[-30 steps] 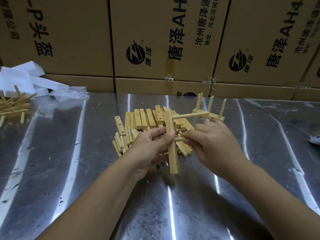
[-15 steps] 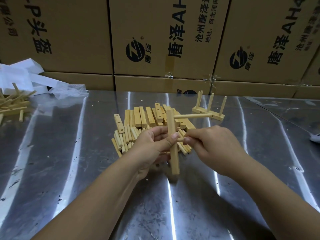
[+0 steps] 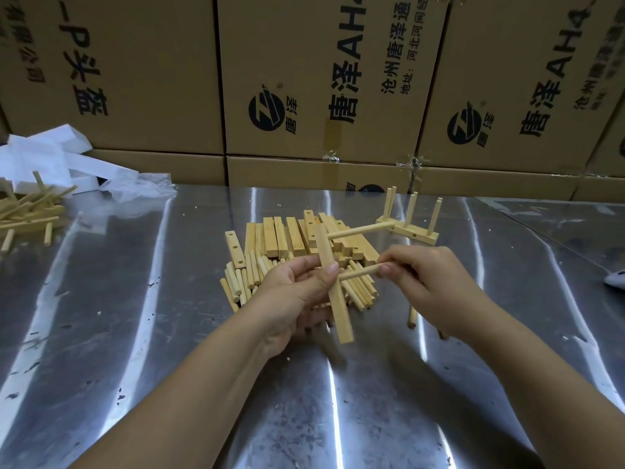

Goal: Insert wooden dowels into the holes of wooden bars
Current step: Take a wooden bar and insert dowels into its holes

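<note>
My left hand (image 3: 297, 292) grips a wooden bar (image 3: 334, 289) that stands nearly upright above the metal table. One dowel (image 3: 362, 229) sticks out to the right from the bar's top hole. My right hand (image 3: 422, 282) pinches a second dowel (image 3: 360, 272) by its right end, with its left end at the bar's middle beside my left thumb. Behind my hands lie a pile of bars (image 3: 280, 236) and a heap of loose dowels (image 3: 241, 279).
A finished bar with three upright dowels (image 3: 411, 225) stands at the back right. More dowelled pieces (image 3: 23, 214) lie at the far left by white foam and plastic wrap (image 3: 61, 164). Cardboard boxes (image 3: 321, 79) wall off the back. A stray dowel (image 3: 412, 314) lies under my right wrist.
My right hand has drawn back to the right, and more of the second dowel now shows between it and the bar. The bar and my left hand have barely moved.
</note>
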